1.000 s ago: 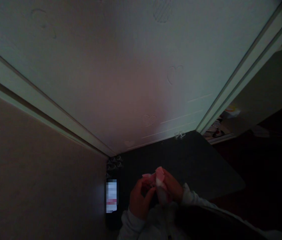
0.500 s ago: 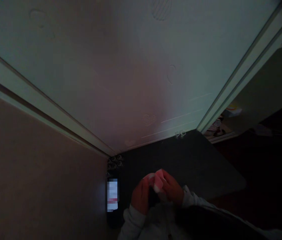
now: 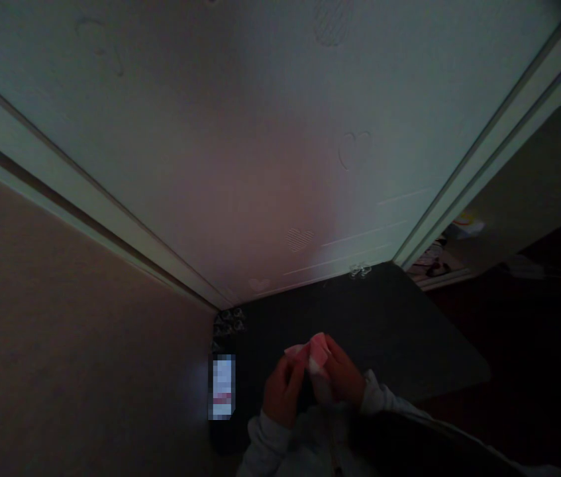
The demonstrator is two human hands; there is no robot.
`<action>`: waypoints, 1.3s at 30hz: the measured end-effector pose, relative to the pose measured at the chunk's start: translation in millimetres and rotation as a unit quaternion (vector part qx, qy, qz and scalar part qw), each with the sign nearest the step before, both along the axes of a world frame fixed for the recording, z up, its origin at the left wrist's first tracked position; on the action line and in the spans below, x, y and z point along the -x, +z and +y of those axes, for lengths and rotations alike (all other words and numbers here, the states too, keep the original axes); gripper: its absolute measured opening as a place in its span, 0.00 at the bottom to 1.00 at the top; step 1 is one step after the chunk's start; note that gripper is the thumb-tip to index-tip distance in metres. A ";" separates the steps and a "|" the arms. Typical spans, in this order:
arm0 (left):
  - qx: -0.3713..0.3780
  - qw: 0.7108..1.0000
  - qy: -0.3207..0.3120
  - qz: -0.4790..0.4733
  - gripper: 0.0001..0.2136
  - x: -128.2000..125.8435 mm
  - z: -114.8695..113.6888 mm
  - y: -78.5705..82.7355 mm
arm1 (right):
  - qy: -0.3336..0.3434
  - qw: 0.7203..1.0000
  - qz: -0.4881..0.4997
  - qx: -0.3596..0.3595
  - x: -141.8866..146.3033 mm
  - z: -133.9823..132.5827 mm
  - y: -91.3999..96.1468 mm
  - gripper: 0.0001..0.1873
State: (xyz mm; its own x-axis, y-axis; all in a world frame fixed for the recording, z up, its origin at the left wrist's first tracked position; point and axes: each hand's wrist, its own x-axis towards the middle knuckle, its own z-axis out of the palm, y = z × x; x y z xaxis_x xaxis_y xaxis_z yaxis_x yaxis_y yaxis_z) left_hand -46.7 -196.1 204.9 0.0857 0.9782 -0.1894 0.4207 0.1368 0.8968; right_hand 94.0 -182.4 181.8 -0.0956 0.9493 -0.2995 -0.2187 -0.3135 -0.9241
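The room is dim. My left hand (image 3: 281, 392) and my right hand (image 3: 344, 374) meet close to my chest above a dark tabletop (image 3: 384, 324). Both are closed round a small folded pink and white piece (image 3: 311, 351), paper or cloth, I cannot tell which. It sticks up between my fingertips. Pale sleeves cover both wrists.
A lit phone screen (image 3: 222, 387) lies at the table's left edge. Small clear clips (image 3: 359, 269) sit at the far edge against a pale wall with faint heart shapes. Small dark objects (image 3: 225, 323) cluster in the far left corner. Shelving with papers (image 3: 442, 255) stands to the right.
My hands stay together on the pink piece; my fingers have shifted on it and its pink corner now shows more to the left.
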 end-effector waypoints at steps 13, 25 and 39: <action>-0.012 1.000 0.017 0.010 0.10 2.7 -2.4 -3.1 | 0.005 0.999 0.021 0.038 -10.4 7.5 -0.8 0.17; 0.005 0.999 0.025 -0.034 0.08 0.0 -6.0 -1.0 | 0.031 0.997 0.050 0.056 -13.6 10.7 5.0 0.19; 0.065 0.976 0.136 -0.156 0.16 8.3 1.5 -0.3 | 0.012 0.999 0.043 0.014 -15.1 12.3 -0.9 0.21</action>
